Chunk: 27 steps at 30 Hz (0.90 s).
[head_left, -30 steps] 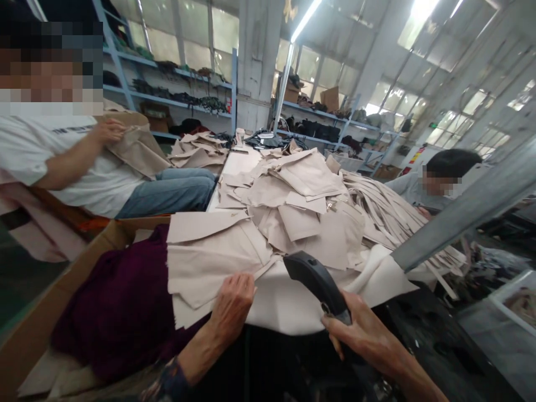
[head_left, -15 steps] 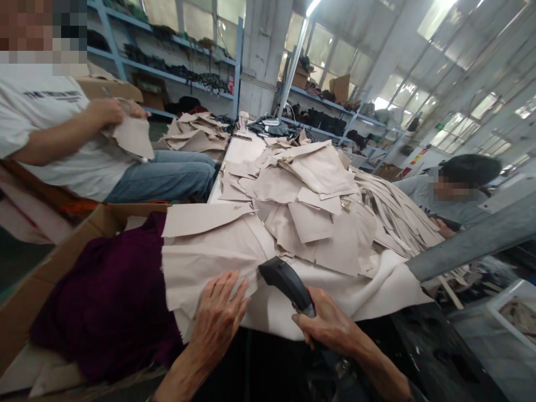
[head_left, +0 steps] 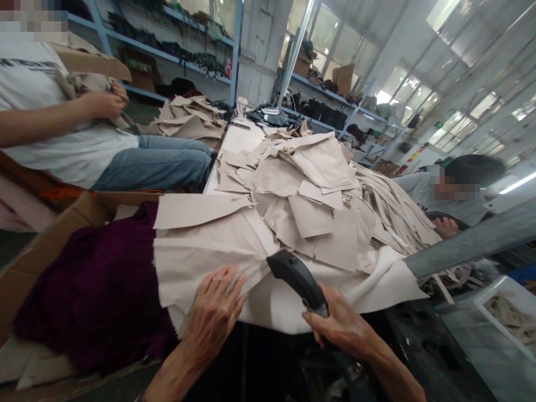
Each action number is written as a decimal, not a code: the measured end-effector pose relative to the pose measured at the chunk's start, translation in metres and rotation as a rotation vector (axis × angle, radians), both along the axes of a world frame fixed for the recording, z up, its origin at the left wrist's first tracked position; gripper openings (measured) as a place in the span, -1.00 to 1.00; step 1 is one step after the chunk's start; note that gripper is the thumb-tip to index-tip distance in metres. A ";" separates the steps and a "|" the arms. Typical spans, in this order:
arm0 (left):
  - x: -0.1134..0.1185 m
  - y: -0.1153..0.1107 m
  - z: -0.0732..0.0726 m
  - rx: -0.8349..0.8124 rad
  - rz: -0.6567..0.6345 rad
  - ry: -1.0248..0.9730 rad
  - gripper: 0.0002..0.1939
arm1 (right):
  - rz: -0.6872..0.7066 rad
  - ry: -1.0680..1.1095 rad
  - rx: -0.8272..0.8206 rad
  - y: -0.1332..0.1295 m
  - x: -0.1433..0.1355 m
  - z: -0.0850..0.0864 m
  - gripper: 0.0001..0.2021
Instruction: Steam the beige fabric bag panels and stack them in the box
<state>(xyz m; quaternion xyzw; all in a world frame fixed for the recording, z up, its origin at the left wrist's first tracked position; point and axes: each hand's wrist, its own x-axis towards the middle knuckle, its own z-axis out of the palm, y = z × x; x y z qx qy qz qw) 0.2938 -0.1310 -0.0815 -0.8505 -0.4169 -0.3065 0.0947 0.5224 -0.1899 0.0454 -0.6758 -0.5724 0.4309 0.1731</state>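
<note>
A beige garment piece (head_left: 201,251) lies spread at the near left of the table, a flap with a small metal fitting along its far side. My left hand (head_left: 218,304) rests flat on its near edge, fingers extended. My right hand (head_left: 339,318) is wrapped round the handle of a black handheld tool (head_left: 297,279), whose head touches or hovers at the right end of the garment; the contact is hidden. Under the tool is a sheet of white cloth (head_left: 285,312). Beyond it rises a heap of beige cut pieces (head_left: 310,190).
At left, a cardboard box (head_left: 84,215) holds dark purple fabric (head_left: 100,285). A seated person (head_left: 67,123) handles beige cloth; another person (head_left: 464,184) sits at the far right. Beige strips (head_left: 397,206), a grey metal bar (head_left: 473,245) and a clear bin (head_left: 494,318) stand right.
The black tool and my right hand have shifted slightly right relative to the garment. The view has turned a little. The person at left has drawn the beige cloth closer to the body.
</note>
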 end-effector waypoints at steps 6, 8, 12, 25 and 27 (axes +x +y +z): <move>0.000 -0.001 -0.001 -0.013 0.009 0.038 -0.67 | -0.049 -0.025 0.051 0.032 -0.008 -0.015 -0.91; 0.000 -0.001 -0.001 -0.006 0.006 0.041 -0.66 | -0.062 -0.019 0.057 0.035 -0.004 -0.011 -0.89; -0.001 0.002 -0.001 -0.007 -0.007 0.036 -0.67 | -0.035 -0.037 0.048 0.016 0.006 0.000 -0.91; -0.014 0.031 0.037 -0.183 -0.154 0.117 -0.71 | -0.071 0.026 0.156 0.049 -0.001 0.005 -0.92; -0.020 0.072 0.052 -0.296 -0.157 0.076 -0.69 | -0.051 0.059 0.161 0.050 0.000 0.010 -0.93</move>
